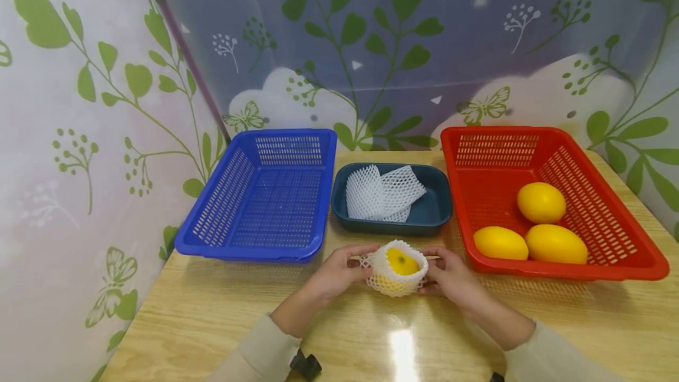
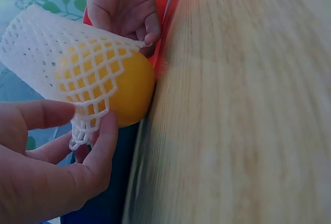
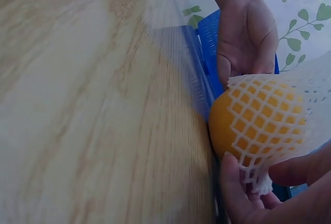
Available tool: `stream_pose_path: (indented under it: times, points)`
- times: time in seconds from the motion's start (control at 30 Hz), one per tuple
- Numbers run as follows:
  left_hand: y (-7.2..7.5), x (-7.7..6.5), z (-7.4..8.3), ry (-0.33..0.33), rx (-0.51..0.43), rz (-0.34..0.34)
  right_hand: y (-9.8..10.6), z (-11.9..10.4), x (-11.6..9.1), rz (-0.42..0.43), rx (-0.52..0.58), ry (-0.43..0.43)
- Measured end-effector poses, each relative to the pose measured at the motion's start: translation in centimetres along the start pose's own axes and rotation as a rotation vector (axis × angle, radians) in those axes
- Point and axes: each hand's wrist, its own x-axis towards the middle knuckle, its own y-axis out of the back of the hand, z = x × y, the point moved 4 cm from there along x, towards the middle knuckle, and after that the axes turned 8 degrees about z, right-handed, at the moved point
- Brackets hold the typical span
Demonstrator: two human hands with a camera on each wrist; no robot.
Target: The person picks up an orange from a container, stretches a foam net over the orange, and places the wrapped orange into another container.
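Observed yellow fruit (image 1: 401,262) at near centre of desk (image 1: 212,317), inside white foam net (image 1: 391,286), between left hand (image 1: 339,270) and right hand (image 1: 451,276). Saw upper end of net gaping, with crown of fruit bare within; in both wrist views, also saw lower part of fruit bare past the mesh edge. Left grip: nearly closed, with a pinch of thumb and fingers on left side of net. Right grip: likewise nearly closed, with a pinch on right side of net. Cannot tell contact between fruit and desk.

Just beyond, on far side: dark teal tray (image 1: 438,199), with more white nets (image 1: 365,193), flattened and overlapping. To left: blue basket (image 1: 249,250). To right: red basket (image 1: 578,272), with three loose fruits (image 1: 541,203) toward near end.
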Motion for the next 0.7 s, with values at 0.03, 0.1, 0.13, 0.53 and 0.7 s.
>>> stream_pose_path:
  times: [0.03, 0.1, 0.13, 0.53, 0.7]
  points:
    - [-0.05, 0.00, -0.02, 0.013, -0.020, 0.001, -0.02, 0.03, 0.02, -0.005, 0.006, -0.002]
    - [-0.14, 0.03, -0.09, 0.038, -0.064, -0.001, -0.04, 0.07, 0.04, -0.013, 0.021, -0.007]
    - [-0.18, 0.04, -0.07, 0.043, -0.078, -0.005, -0.04, 0.08, 0.03, -0.017, 0.027, -0.010]
    - [-0.45, -0.07, -0.29, 0.017, -0.078, -0.114, -0.28, -0.54, -0.02, -0.148, 0.111, -0.072]
    - [-0.55, -0.23, -0.43, 0.040, -0.108, -0.134, -0.60, -0.62, -0.10, -0.222, 0.101, -0.047]
